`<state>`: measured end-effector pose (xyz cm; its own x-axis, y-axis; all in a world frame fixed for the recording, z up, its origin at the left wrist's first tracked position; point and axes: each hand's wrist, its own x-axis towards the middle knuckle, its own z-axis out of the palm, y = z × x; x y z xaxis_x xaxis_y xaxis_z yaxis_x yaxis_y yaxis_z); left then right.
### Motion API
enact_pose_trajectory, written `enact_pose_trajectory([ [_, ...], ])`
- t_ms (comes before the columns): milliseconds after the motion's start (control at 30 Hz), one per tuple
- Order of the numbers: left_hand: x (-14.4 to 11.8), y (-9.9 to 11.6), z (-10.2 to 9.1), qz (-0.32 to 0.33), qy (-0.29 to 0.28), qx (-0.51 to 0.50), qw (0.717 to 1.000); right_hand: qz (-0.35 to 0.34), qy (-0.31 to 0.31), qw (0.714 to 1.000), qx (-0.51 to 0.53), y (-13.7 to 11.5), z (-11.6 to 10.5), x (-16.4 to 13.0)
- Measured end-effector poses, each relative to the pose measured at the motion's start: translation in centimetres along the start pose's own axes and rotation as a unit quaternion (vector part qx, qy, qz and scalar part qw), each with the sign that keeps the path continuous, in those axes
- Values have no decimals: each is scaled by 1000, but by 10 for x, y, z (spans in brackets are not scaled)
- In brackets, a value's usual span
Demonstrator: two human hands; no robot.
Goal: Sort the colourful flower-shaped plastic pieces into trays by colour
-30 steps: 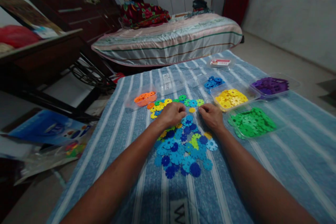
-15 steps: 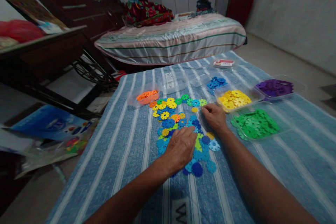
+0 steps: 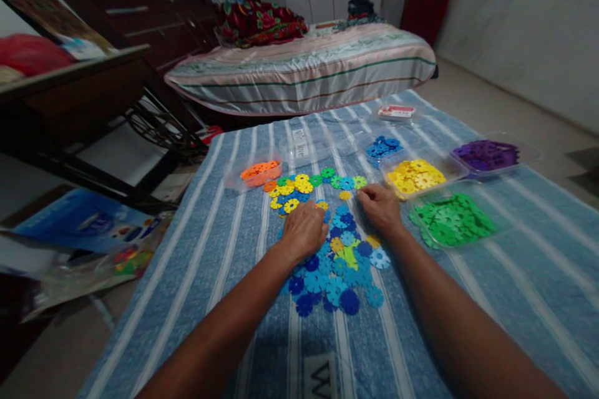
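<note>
The left hand (image 3: 304, 230) and right hand (image 3: 381, 207) rest curled, grip state indeterminate, on the pile of plastic snowflake discs (image 3: 339, 265): judged light, rigid, slippery; pinch each by its notched rim

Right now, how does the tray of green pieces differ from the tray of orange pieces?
The green tray sits beside the right hand and is heaped full; the orange tray lies beyond the left hand, holding only a thin layer. The green one looks larger. Both are clear plastic on the striped cloth.
</note>
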<state>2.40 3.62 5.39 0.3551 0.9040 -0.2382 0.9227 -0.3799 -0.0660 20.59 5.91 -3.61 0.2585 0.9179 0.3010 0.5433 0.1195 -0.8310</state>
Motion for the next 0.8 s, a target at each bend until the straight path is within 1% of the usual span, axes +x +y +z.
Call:
enact_pose_trajectory([
  [133, 2, 0, -1, -1, -7, -5, 1000, -4, 2, 1000, 4, -1, 0, 0],
  [300, 4, -2, 6, -4, 18, -12, 1000, -1, 1, 1000, -1, -1, 0, 0],
  [400, 6, -1, 8, -2, 20, -18, 1000, -3, 0, 1000, 0, -1, 0, 0],
  [533, 7, 1, 6, -1, 14, -11, 1000, 0, -4, 1000, 2, 0, 0, 0],
  [633, 7, -2, 3, 5, 10, -18, 1000, 2, -8, 1000, 3, 0, 0, 1],
  [700, 7, -6, 1, 2, 26, -26, 999, 3, -9, 1000, 7, 0, 1, 1],
  [800, 8, -16, -2, -22, 71, -38, 996, 6, -9, 1000, 11, 0, 2, 1],
])
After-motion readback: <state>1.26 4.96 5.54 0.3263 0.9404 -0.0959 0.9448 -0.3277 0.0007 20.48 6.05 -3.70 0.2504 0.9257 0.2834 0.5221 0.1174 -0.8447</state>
